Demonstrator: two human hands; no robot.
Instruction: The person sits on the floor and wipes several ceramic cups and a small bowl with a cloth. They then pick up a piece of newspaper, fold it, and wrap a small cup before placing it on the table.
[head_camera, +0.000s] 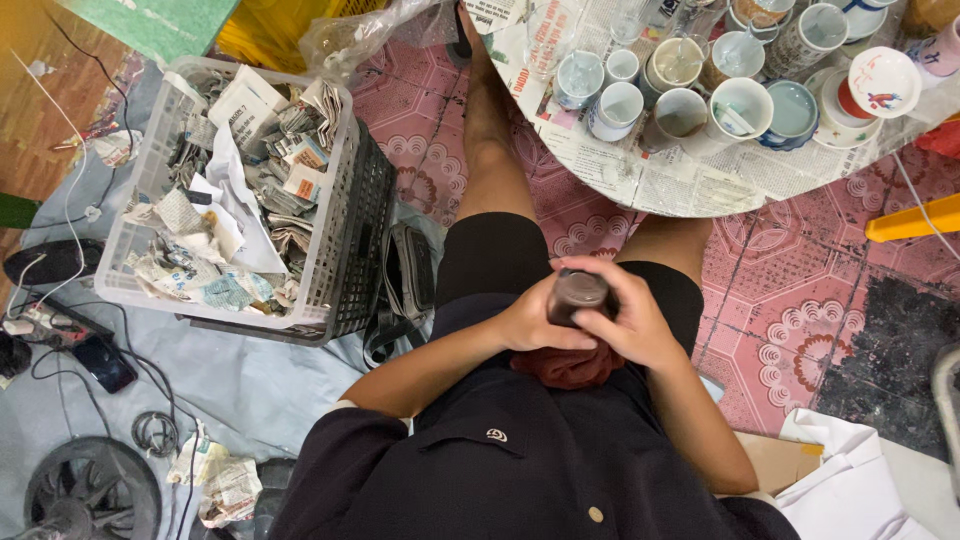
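I sit on the floor with a small dark brown cup (577, 291) held over my lap. My left hand (533, 325) wraps it from the left and my right hand (634, 318) closes on it from the right. A dark red cloth (567, 367) is bunched under both hands, against the cup's lower part. My dark shorts and bare legs stretch toward a low round table (690, 185).
The low round table is covered with newspaper and crowded with several white and pale blue cups (741, 104). A white plastic crate (330, 190) of crumpled newspaper stands to my left, a grey bag (408, 275) beside it. Cables (60, 330) and a fan (92, 492) lie at lower left.
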